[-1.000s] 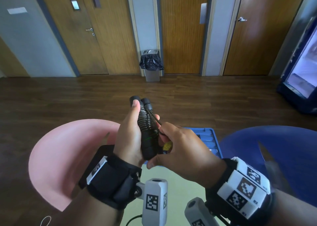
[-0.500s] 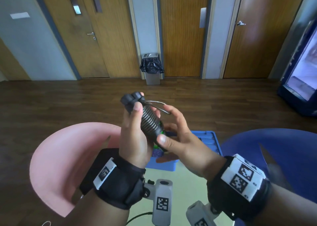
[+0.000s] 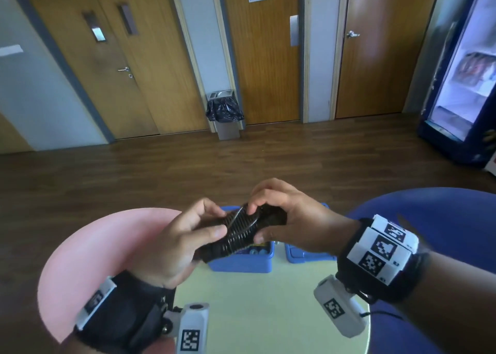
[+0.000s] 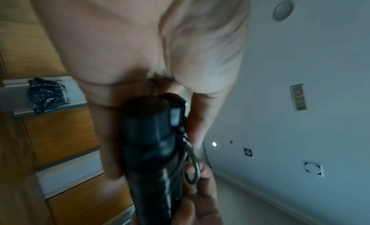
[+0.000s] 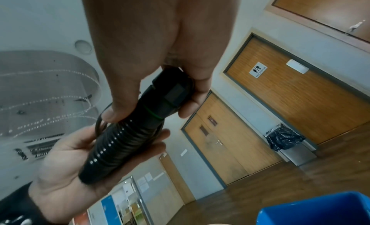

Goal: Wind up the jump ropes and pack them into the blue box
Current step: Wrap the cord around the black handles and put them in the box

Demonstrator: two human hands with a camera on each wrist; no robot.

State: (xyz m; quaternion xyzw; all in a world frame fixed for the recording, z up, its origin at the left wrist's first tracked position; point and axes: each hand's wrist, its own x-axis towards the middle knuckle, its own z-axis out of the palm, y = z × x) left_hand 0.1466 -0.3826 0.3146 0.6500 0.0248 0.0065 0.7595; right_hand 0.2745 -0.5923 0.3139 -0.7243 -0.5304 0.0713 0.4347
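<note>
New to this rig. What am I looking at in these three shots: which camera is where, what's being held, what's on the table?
No robot here: a person works bare-handed, with a camera on the head and one strapped to each wrist.

The head view looks down at both hands. The left hand and right hand grip a black jump rope bundle, its cord wound round the handles. Under it, on the pale green table, stands the blue box.

The left wrist view looks along the left hand at a handle end and a loose cord loop. The right wrist view shows the same bundle from the other side.
</note>
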